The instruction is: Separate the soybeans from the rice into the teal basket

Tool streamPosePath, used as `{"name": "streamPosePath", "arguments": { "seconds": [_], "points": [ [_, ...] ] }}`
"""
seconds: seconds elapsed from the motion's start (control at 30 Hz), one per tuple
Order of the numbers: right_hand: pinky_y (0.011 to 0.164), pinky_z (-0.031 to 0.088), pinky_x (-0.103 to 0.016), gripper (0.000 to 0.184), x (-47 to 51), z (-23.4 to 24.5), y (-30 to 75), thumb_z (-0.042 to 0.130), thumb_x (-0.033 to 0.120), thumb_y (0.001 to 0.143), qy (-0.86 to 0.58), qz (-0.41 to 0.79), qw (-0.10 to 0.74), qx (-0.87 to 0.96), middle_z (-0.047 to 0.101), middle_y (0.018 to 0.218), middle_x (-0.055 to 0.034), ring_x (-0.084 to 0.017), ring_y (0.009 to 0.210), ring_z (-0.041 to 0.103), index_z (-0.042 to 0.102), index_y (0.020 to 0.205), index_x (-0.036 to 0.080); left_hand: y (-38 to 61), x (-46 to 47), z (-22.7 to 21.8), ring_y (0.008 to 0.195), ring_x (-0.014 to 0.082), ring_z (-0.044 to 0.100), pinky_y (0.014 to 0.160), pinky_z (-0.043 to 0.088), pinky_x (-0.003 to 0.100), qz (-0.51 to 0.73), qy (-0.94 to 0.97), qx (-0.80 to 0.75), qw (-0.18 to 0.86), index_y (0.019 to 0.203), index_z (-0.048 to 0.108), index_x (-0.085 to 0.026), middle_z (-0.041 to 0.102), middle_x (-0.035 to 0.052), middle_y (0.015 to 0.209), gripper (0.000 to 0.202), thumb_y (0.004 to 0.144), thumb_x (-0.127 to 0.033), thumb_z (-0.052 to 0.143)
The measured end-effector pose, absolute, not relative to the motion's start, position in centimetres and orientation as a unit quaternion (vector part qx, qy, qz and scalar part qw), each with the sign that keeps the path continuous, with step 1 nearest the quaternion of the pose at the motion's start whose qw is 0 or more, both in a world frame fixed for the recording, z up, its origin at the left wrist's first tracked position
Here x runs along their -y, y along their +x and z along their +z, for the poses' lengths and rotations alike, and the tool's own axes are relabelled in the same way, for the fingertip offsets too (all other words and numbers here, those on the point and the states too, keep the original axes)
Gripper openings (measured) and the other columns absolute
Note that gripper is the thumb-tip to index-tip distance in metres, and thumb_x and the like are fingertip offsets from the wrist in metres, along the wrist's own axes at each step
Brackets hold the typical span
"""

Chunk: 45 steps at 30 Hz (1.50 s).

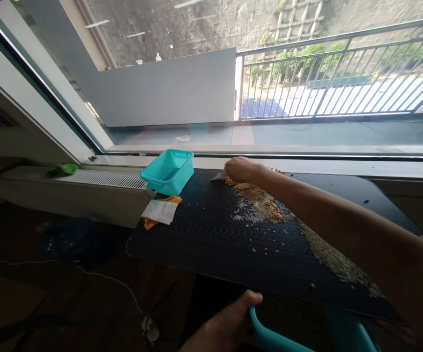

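My right hand reaches across the black table to its far edge, fingers closed on a small pale card or scraper set against the grains. A spread of white rice and yellow corn kernels runs from there toward the near right. Below the table's front edge, my left hand grips the rim of a teal tub, thumb over the rim. A second teal tub stands at the table's far left corner.
A white cloth on an orange one lies at the table's left edge. A radiator grille and a green item run along the window sill. Cables and a blue bag lie on the dark floor.
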State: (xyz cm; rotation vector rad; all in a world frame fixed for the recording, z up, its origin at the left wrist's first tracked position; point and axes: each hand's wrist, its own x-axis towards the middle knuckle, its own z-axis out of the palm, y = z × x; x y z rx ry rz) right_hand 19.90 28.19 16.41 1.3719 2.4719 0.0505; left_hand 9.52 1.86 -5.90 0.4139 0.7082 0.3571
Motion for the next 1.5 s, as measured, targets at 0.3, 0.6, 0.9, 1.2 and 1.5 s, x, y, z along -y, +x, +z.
{"name": "streamPosePath", "arguments": {
  "seconds": [0.3, 0.6, 0.9, 1.2, 1.5],
  "points": [
    [0.085, 0.052, -0.044, 0.039, -26.1, 17.1, 18.6, 0.060, 0.039, 0.089, 0.446, 0.006, 0.169, -0.879, 0.059, 0.121, -0.0099, -0.022, 0.102, 0.060, 0.056, 0.121, 0.017, 9.8, -2.9, -4.8, 0.083, 0.0232, 0.055, 0.084, 0.043, 0.043, 0.158, 0.179, -0.388, 0.890, 0.086, 0.065, -0.015, 0.059, 0.0053, 0.080, 0.047, 0.061, -0.055, 0.067],
    [0.084, 0.053, -0.044, 0.037, -23.7, 17.8, 18.9, 0.058, 0.039, 0.090, 0.427, -0.010, 0.181, -0.886, 0.059, 0.121, -0.0090, -0.021, 0.101, 0.060, 0.056, 0.120, 0.018, 9.6, -2.9, -5.0, 0.081, 0.0214, 0.055, 0.084, 0.043, 0.040, 0.152, 0.182, -0.387, 0.891, 0.086, 0.065, -0.016, 0.060, 0.0040, 0.078, 0.045, 0.062, -0.054, 0.067],
    [0.082, 0.053, -0.043, 0.035, -20.5, 18.3, 20.0, 0.058, 0.039, 0.090, 0.390, -0.012, 0.198, -0.899, 0.060, 0.119, -0.0083, -0.020, 0.099, 0.061, 0.057, 0.119, 0.018, 9.2, -3.0, -4.1, 0.082, 0.0221, 0.056, 0.086, 0.042, 0.041, 0.157, 0.200, -0.384, 0.887, 0.094, 0.066, -0.016, 0.063, 0.0050, 0.081, 0.050, 0.062, -0.055, 0.066],
    [0.082, 0.053, -0.042, 0.032, -17.5, 18.1, 21.7, 0.058, 0.038, 0.090, 0.346, 0.019, 0.207, -0.915, 0.062, 0.115, -0.0075, -0.019, 0.097, 0.061, 0.059, 0.115, 0.018, 9.0, -3.3, -3.5, 0.084, 0.0228, 0.058, 0.086, 0.044, 0.041, 0.157, 0.222, -0.380, 0.884, 0.094, 0.066, -0.016, 0.065, 0.0061, 0.085, 0.048, 0.065, -0.054, 0.063],
    [0.074, 0.055, -0.036, 0.023, -14.8, 16.3, 25.0, 0.059, 0.035, 0.090, 0.320, 0.008, 0.125, -0.939, 0.065, 0.097, -0.0033, -0.015, 0.083, 0.063, 0.063, 0.101, 0.015, 6.6, -3.6, -3.1, 0.095, 0.0271, 0.062, 0.085, 0.047, 0.041, 0.159, 0.224, -0.405, 0.872, 0.096, 0.066, -0.015, 0.070, 0.0084, 0.094, 0.052, 0.065, -0.056, 0.065]
  ]
}}
